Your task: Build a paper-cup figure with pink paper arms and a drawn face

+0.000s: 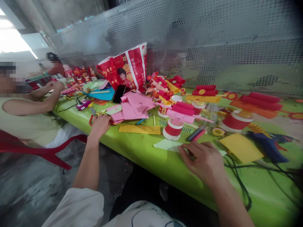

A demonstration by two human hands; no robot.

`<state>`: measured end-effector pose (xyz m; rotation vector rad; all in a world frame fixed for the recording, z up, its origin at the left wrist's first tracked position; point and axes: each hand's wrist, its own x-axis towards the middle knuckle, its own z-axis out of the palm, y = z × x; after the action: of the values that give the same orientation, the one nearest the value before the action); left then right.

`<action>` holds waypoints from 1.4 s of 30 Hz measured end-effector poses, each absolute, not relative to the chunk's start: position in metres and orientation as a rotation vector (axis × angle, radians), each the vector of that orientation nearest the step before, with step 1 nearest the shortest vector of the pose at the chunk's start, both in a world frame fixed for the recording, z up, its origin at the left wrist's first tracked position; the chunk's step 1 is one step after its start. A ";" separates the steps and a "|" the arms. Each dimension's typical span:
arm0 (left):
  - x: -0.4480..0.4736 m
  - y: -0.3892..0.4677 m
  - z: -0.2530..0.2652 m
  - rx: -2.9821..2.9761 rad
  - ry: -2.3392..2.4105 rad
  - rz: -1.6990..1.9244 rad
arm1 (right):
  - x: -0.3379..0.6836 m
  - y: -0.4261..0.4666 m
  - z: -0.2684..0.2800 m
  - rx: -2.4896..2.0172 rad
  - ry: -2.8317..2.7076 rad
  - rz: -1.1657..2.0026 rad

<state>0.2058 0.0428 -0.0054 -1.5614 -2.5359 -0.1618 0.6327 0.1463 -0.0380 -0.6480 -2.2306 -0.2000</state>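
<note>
My left hand (100, 126) reaches to the table's front edge, fingers bent down over a red-handled pair of scissors (90, 120); what its fingertips grip is hidden. Pink paper sheets (136, 105) lie just right of it. My right hand (204, 159) has its fingers curled, with thumb and forefinger at a pale green paper strip (167, 145) lying on the table. Behind that strip stands a red-and-white paper cup (172, 130) topped by a pink paper face and red rolls. Markers (196, 134) and a yellow paper square (240, 147) lie near my right hand.
Several similar cup figures line the green table (142, 151) by a perforated metal panel (213, 47). A red printed bag (127, 67), a phone (119, 94) and an ochre paper strip (139, 129) are there. Black cables (239, 179) lie at right. Another person (28, 116) sits left.
</note>
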 end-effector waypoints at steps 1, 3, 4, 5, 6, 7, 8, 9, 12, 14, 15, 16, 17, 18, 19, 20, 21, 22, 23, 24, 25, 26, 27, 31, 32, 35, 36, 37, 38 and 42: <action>0.204 0.044 -0.005 -1.561 -2.545 -0.163 | 0.633 0.146 -0.038 -0.646 -2.230 -0.199; 0.202 0.046 -0.003 -1.560 -2.570 -0.183 | 0.632 0.146 -0.037 -0.640 -2.229 -0.197; 0.201 0.046 -0.002 -1.555 -2.582 -0.204 | 0.632 0.146 -0.037 -0.639 -2.229 -0.195; 0.199 0.045 -0.001 -1.544 -2.595 -0.234 | 0.632 0.146 -0.036 -0.639 -2.228 -0.195; 0.198 0.044 0.000 -1.526 -2.607 -0.272 | 0.632 0.147 -0.036 -0.640 -2.229 -0.194; 0.196 0.041 0.002 -1.501 -2.620 -0.315 | 0.632 0.147 -0.036 -0.640 -2.231 -0.194; 0.194 0.038 0.005 -1.470 -2.636 -0.364 | 0.633 0.147 -0.036 -0.638 -2.235 -0.194; 0.192 0.034 0.008 -1.436 -2.652 -0.414 | 0.633 0.147 -0.036 -0.637 -2.238 -0.193; 0.190 0.022 0.018 -1.397 -2.682 -0.643 | 0.633 0.146 -0.038 -0.641 -2.239 -0.186; 0.198 0.016 0.025 -1.449 -2.665 -1.073 | 0.633 0.146 -0.038 -0.650 -2.229 -0.179; 0.205 0.016 0.027 -1.481 -2.626 -1.375 | 0.633 0.146 -0.038 -0.653 -2.221 -0.176; 0.216 0.016 0.028 -1.507 -2.583 -1.665 | 0.632 0.146 -0.038 -0.654 -2.215 -0.171; 0.229 0.018 0.027 -1.540 -2.547 -1.909 | 0.632 0.146 -0.037 -0.652 -2.204 -0.166; 0.243 0.021 0.026 -1.562 -2.512 -2.136 | 0.632 0.146 -0.037 -0.654 -2.193 -0.157; 0.259 0.026 0.023 -1.572 -2.481 -2.348 | 0.632 0.146 -0.036 -0.655 -2.183 -0.146; 0.276 0.030 0.019 -1.613 -2.460 -2.524 | 0.632 0.145 -0.035 -0.656 -2.172 -0.136; 0.292 0.035 0.014 -1.644 -2.467 -2.663 | 0.633 0.145 -0.034 -0.660 -2.163 -0.124; 0.307 0.040 0.009 -1.622 -2.476 -2.789 | 0.633 0.144 -0.033 -0.669 -2.156 -0.111; 0.320 0.044 0.004 -1.596 -2.492 -2.882 | 0.634 0.144 -0.032 -0.679 -2.152 -0.099; 0.332 0.049 -0.001 -1.570 -2.499 -2.956 | 0.634 0.143 -0.031 -0.691 -2.151 -0.087; 0.342 0.052 -0.004 -1.549 -2.513 -3.013 | 0.634 0.143 -0.031 -0.699 -2.150 -0.077; 0.350 0.056 -0.007 -1.531 -2.523 -3.051 | 0.634 0.143 -0.031 -0.706 -2.150 -0.069; 0.356 0.059 -0.010 -1.512 -2.525 -3.070 | 0.634 0.142 -0.031 -0.710 -2.150 -0.063; 0.371 0.065 -0.014 -1.506 -2.465 -3.025 | 0.633 0.141 -0.028 -0.700 -2.150 -0.048; 0.374 0.066 -0.014 -1.527 -2.445 -2.999 | 0.632 0.141 -0.027 -0.702 -2.152 -0.041; 0.385 0.067 -0.017 -1.616 -2.426 -2.929 | 0.627 0.136 -0.023 -0.695 -2.156 0.013; 0.389 0.068 -0.018 -1.642 -2.425 -2.916 | 0.625 0.134 -0.022 -0.684 -2.157 0.048; 0.394 0.069 -0.019 -1.663 -2.422 -2.912 | 0.621 0.131 -0.022 -0.666 -2.158 0.089; 0.398 0.069 -0.020 -1.679 -2.410 -2.921 | 0.617 0.128 -0.022 -0.642 -2.161 0.127; 0.413 0.071 -0.024 -1.783 -2.355 -2.952 | 0.600 0.116 -0.029 -0.566 -2.141 0.233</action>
<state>0.4131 0.0715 -0.0239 -1.7829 -2.3550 -2.9518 0.6004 0.1165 -0.0287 -0.5655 -2.1411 0.2333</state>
